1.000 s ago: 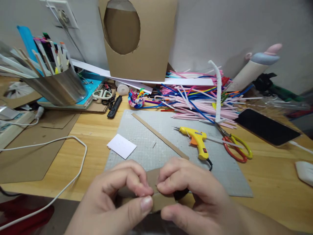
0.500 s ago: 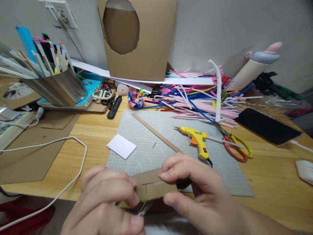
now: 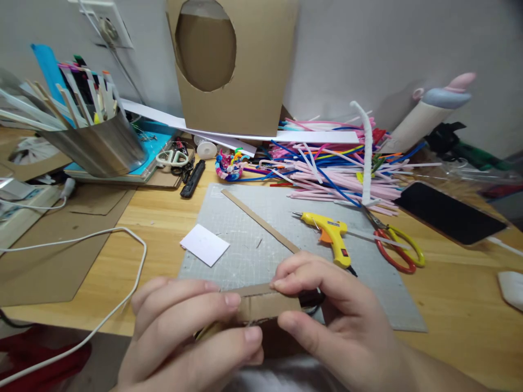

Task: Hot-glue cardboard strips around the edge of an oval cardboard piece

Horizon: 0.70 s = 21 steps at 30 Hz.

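A small folded cardboard piece [image 3: 265, 307] is held between both hands near the table's front edge. My left hand [image 3: 192, 332] grips its left end, thumb below and fingers on top. The fingers of my right hand [image 3: 330, 310] press its upper face at the right end, with the thumb under the front side. Something dark shows behind the right end, too covered to name. Beyond the hands, a grey cutting mat [image 3: 245, 256] carries a thin cardboard strip [image 3: 261, 220], a white card [image 3: 205, 245] and a yellow glue gun [image 3: 330, 234].
Scissors [image 3: 398, 247] and a phone [image 3: 449, 212] lie at the right. Pipe cleaners [image 3: 343, 174] are heaped behind the mat, beside a standing cardboard panel [image 3: 237, 111]. A metal pen holder [image 3: 102, 144] stands at the left, and a white cable [image 3: 141, 256] loops over the table.
My left thumb and fingers have shifted right along the cardboard piece. The whitish strands seen under it by my left thumb are now mostly hidden. My right hand keeps its grip.
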{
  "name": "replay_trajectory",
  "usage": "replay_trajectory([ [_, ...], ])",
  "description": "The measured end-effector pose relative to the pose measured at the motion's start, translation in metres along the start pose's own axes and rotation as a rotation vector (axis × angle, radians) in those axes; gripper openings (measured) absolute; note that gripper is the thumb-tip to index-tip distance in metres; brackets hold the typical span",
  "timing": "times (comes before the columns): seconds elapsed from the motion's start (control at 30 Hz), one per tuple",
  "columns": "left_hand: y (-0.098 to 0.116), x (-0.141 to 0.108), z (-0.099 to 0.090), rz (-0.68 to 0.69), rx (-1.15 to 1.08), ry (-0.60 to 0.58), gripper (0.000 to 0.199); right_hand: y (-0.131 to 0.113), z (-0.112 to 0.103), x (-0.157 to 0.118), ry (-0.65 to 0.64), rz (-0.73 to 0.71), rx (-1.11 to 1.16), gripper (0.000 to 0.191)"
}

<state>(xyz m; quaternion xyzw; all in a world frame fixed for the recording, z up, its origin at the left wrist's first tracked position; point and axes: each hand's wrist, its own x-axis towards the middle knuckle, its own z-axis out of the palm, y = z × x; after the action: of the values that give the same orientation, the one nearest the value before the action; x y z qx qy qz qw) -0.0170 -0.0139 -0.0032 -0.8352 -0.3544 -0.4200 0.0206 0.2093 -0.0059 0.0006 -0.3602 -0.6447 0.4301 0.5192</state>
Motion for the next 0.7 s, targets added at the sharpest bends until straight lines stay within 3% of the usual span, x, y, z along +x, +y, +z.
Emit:
replay_trajectory([
  [0.07, -0.001, -0.001, 0.001, -0.016, 0.008, 0.091, 0.013, 0.0, 0.0, 0.0, 0.005, -0.003, -0.006, 0.023],
  [0.27, -0.002, 0.0, -0.003, -0.008, 0.044, 0.052, 0.014, 0.0, 0.0, 0.0, 0.015, -0.02, -0.019, 0.023],
  [0.37, 0.001, 0.008, -0.002, -0.013, -0.038, 0.077, 0.012, 0.0, 0.0, 0.001, 0.018, -0.017, -0.029, 0.022],
  [0.57, 0.004, 0.014, 0.004, -0.034, -0.172, 0.055, 0.026, -0.001, 0.001, 0.002, 0.025, -0.031, -0.031, 0.021],
  [0.7, 0.009, 0.01, 0.012, -0.111, -0.129, 0.186, 0.03, -0.001, 0.001, 0.001, 0.026, -0.021, -0.033, 0.021],
])
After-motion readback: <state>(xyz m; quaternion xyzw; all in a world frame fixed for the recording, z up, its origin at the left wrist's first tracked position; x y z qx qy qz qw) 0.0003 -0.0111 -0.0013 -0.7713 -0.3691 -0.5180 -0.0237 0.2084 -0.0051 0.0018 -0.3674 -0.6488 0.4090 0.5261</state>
